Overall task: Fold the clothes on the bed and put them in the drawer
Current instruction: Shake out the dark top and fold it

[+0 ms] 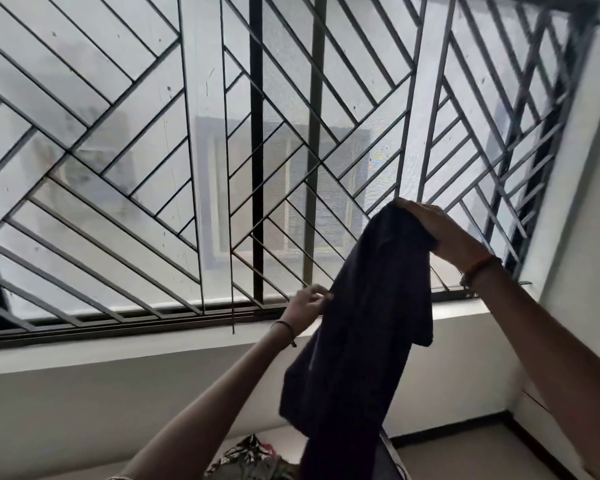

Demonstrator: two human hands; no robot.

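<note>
- Dark navy garment [368, 341] is held up in the air, centre-right of frame, in front of the window grille [153, 150]. It hangs bunched, so I cannot tell what kind of garment it is.
- Right hand [430, 226] is the higher one, right of centre, fingers clenched over the garment's top end. The cloth drops from there.
- Left hand [307, 306] is lower, near the middle of the frame, fingertips pinching the garment's left edge partway down.
- The long axis runs from the right hand down and leftward to the bottom edge of the frame, where the lower end passes out of sight. Most of the cloth lies below both grips, and the left hand is nearer the loose part.
- Judgement: shaking-out stage, no fold made yet. The next move likely turns on the left hand finding a corner or seam along that edge while the right anchors the top.
- Room: open air to the left of the garment, above the sill [118, 344]. The grille stands behind, and the white wall [596, 168] hems in the right arm at the right edge.
- A patterned pile of clothes [250, 459] sits at bottom centre, just left of the hanging end. The surface under it is barely visible, and no drawer is in view.
</note>
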